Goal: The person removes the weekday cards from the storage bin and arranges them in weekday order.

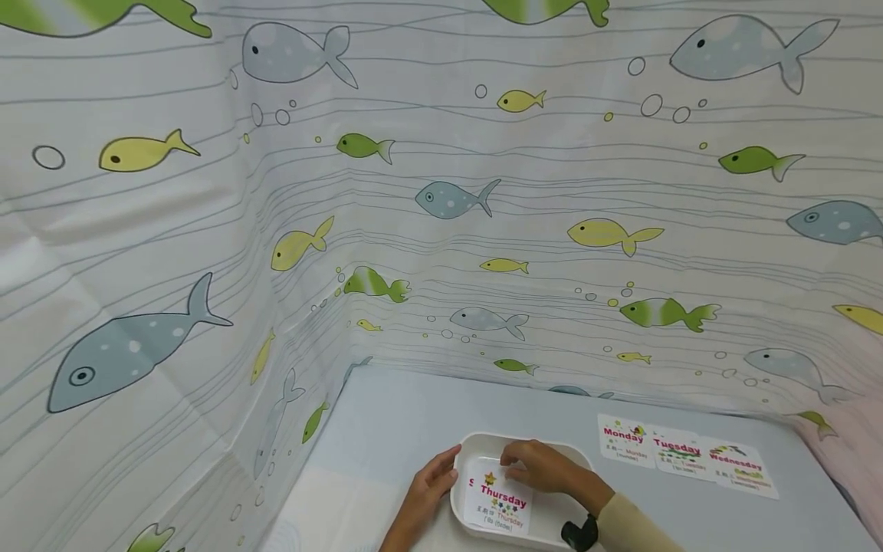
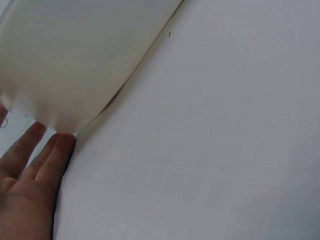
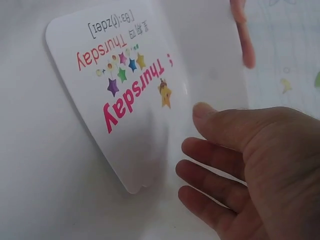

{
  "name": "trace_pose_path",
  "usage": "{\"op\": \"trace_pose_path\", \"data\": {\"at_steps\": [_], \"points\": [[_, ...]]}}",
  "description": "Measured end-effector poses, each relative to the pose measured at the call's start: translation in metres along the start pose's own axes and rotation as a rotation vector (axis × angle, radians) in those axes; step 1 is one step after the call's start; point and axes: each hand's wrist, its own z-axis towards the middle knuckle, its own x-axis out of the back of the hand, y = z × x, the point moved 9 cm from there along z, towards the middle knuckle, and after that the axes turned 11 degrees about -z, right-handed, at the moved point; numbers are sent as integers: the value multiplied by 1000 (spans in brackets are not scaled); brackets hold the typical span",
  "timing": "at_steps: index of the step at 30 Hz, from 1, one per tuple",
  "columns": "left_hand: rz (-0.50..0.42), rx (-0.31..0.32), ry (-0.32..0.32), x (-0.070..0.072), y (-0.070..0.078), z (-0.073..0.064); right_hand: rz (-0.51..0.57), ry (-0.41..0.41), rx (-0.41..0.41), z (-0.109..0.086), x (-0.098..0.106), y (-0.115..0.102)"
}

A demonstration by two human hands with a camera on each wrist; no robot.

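A white plastic tray (image 1: 560, 512) sits on the table. Inside it lies a white card (image 1: 498, 512) printed "Thursday" with coloured stars, and the edge of another card shows beneath it at the left. My left hand (image 1: 429, 494) rests against the tray's left side. In the left wrist view, the extended fingers (image 2: 60, 155) touch the tray wall (image 2: 65, 65). Over the card's upper right is my right hand (image 1: 541, 465). The right wrist view shows its thumb and fingers (image 3: 207, 172) slightly bent and apart, holding nothing, beside the Thursday card (image 3: 107, 75).
To the right of the tray, three cards lie in a row on the grey table (image 1: 386, 414): Monday (image 1: 626, 441), Tuesday (image 1: 679, 452) and Wednesday (image 1: 738, 464). A fish-patterned curtain (image 1: 414, 245) stands behind and at the left. Pink cloth (image 1: 851, 414) hangs at the right edge.
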Motion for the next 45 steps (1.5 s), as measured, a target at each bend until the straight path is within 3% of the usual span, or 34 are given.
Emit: {"op": "trace_pose_path", "data": {"at_steps": [14, 23, 45], "points": [[-6, -12, 1, -1, 0, 0, -32, 26, 16, -3, -5, 3], [16, -2, 7, -1, -1, -2, -14, -61, -29, -7, -19, 9], [12, -6, 4, -1, 1, 0, -102, -38, 120, -14, -31, -3]]}}
